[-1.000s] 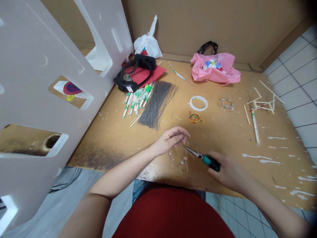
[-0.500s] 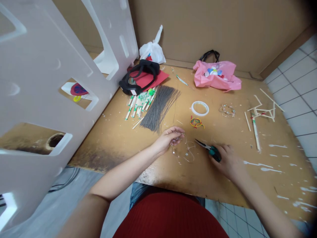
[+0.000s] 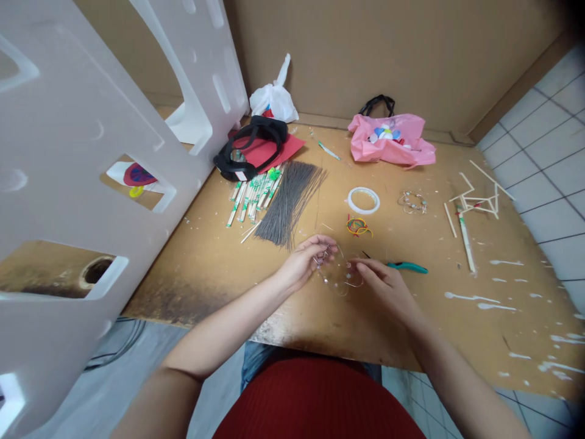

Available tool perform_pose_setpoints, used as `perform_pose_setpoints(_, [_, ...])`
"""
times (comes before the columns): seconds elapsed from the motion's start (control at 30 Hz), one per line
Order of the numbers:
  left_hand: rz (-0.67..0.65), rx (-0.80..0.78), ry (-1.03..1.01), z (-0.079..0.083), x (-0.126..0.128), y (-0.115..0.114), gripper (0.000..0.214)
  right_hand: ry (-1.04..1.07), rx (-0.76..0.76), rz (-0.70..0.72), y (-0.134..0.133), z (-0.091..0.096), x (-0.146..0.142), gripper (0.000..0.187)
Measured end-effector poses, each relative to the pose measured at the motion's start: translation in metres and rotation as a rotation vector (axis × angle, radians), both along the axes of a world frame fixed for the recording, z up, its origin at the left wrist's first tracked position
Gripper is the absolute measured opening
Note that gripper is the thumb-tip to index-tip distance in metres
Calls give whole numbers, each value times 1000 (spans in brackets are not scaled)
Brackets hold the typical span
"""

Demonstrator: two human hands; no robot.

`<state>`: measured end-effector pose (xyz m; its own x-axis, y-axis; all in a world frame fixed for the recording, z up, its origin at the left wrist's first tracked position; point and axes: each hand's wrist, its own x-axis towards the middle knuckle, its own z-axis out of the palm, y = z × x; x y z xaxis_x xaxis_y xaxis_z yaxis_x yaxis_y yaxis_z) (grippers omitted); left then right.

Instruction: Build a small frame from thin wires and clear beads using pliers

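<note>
My left hand (image 3: 305, 261) pinches one side of a thin, looped wire piece with small beads (image 3: 339, 274) just above the wooden table (image 3: 411, 305). My right hand (image 3: 382, 286) grips the other side of the same wire with its fingertips. The teal-handled pliers (image 3: 404, 266) lie on the table just right of my right hand, untouched.
A bundle of grey wires (image 3: 292, 198), wrapped chopsticks (image 3: 251, 192), a tape ring (image 3: 364, 200), coloured rubber bands (image 3: 359, 227), a beaded wire loop (image 3: 412, 202) and a stick frame (image 3: 475, 198) lie ahead. A pink bag (image 3: 390, 140), white bag (image 3: 274, 97) and black headset (image 3: 247, 146) are farther back. A white plastic panel (image 3: 68, 183) stands at left.
My right hand has laid the pliers on the table and moved left to take hold of the wire piece. My left hand has kept its grip.
</note>
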<state>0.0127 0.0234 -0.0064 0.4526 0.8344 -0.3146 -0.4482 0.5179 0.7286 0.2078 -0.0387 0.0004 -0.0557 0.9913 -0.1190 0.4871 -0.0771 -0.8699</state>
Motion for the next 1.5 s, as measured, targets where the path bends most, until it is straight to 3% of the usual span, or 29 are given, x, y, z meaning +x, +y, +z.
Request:
perform_pose_setpoints(0.1, [48, 113, 55, 1, 0, 0, 25, 270, -159, -36, 17, 0, -11, 40])
perform_pose_setpoints(0.27, [47, 306, 251, -1, 2, -1, 32, 711, -320, -111, 27, 1, -16, 32])
perform_pose_setpoints(0.37, [-47, 236, 119, -5, 3, -2, 29, 945, -474, -85, 25, 1, -19, 27])
perform_pose_setpoints(0.47, [-200, 49, -142, -8, 3, -2, 22, 1067, -533, -64, 22, -2, -20, 27])
perform_pose_setpoints(0.63, [-332, -40, -246, -13, 4, -3, 23, 1090, -568, -80, 20, -5, -22, 31])
perform_pose_setpoints(0.97, [-210, 37, -76, -11, 4, 0, 37, 978, -399, -303, 23, 1, -8, 31])
perform_pose_setpoints(1.17, [-214, 88, -42, -8, 6, -1, 31, 1082, -363, -292, 25, -5, -4, 28])
perform_pose_setpoints(1.3, [-203, 36, -79, -10, 7, 0, 26, 1111, -412, -296, 24, -5, -8, 37])
perform_pose_setpoints(1.5, [-300, -70, -142, -20, 13, -10, 35, 1015, -417, -211, 21, -8, -14, 49])
